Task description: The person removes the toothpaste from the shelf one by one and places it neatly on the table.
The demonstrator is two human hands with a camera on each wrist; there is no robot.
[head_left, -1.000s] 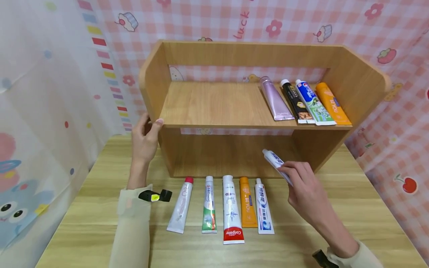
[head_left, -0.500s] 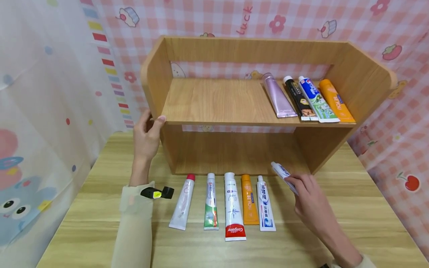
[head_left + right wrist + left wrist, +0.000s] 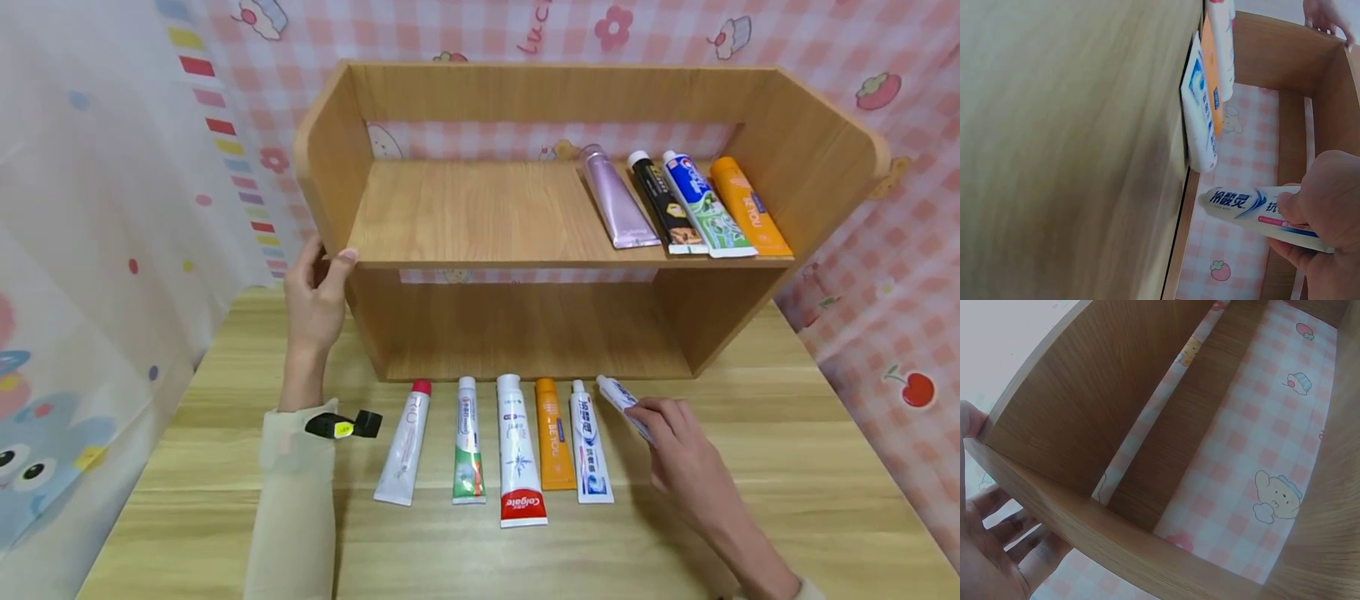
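On the table (image 3: 787,467), five tubes (image 3: 517,450); shelf (image 3: 480,217), four.

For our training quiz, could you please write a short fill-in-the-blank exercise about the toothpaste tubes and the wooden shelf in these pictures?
1. The upper board of the wooden shelf carries ____ tubes, all at its right end.
2. The right hand holds a white tube whose cap points toward the ____.
3. The left hand grips the shelf's ____ side panel.
4. The Colgate tube lies in a row of ____ tubes on the table.

Missing words: four; shelf; left; five
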